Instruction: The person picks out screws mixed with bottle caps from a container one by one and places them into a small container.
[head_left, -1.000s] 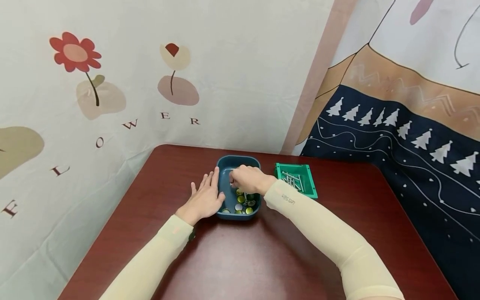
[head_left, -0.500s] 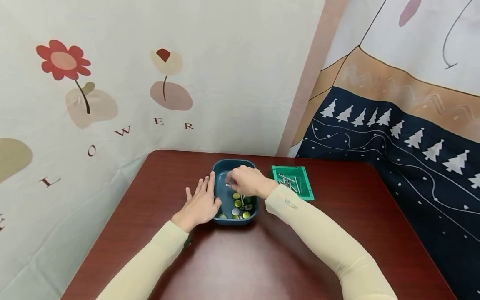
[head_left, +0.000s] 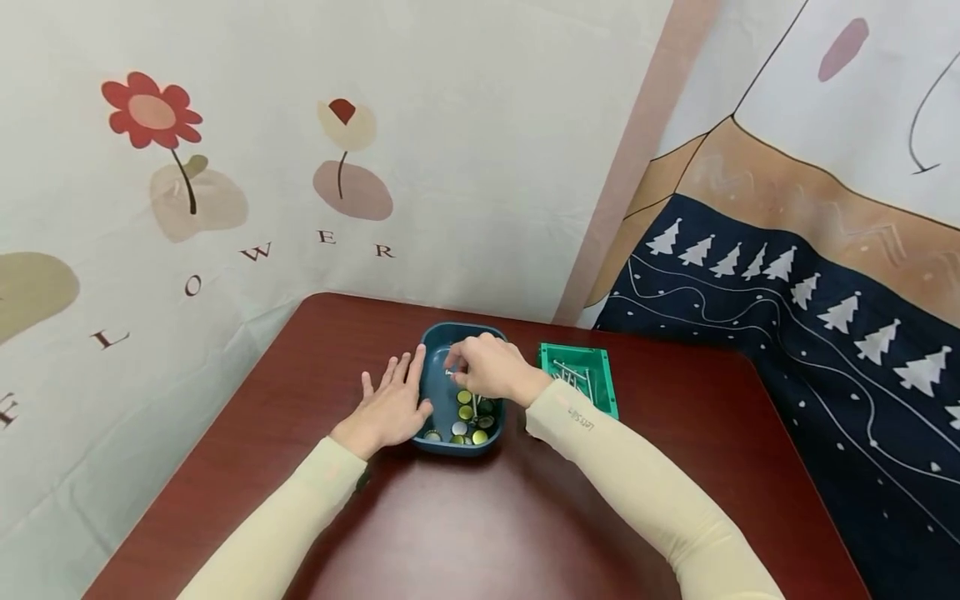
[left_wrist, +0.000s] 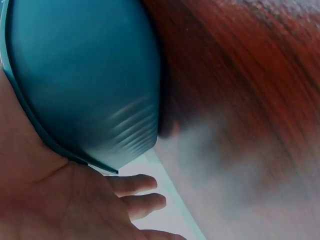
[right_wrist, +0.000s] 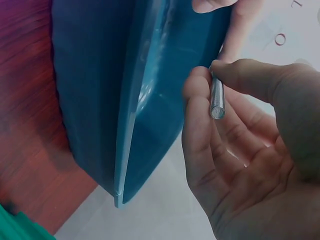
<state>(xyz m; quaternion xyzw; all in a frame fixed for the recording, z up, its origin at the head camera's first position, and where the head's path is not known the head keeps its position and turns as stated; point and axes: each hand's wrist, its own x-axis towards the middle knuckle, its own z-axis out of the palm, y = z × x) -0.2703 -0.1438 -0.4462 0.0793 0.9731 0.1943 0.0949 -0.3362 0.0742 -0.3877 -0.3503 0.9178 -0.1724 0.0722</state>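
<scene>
A dark blue box (head_left: 442,412) stands on the table with several bottle caps (head_left: 479,437), yellow-green and silver, and at least one bolt (head_left: 476,406) at its near right. My right hand (head_left: 491,367) is over the box and pinches a silver bolt (right_wrist: 217,100) between thumb and fingertips; its threaded end points at the right wrist camera. My left hand (head_left: 386,412) lies along the left side of the box, fingers straight and spread, the palm against the rim (left_wrist: 37,125) in the left wrist view. Part of the box's right side is hidden behind my right hand.
Right of the blue box stands a small green tray (head_left: 606,379) with several long silver bolts (head_left: 573,375); my right sleeve covers its near corner. The reddish-brown table (head_left: 675,433) ends at the back near a printed cloth wall (head_left: 480,167).
My right hand has lifted a little from inside the blue box, and the bolt now shows at its fingertips. The left hand stays at the box's side. The head view has shifted slightly.
</scene>
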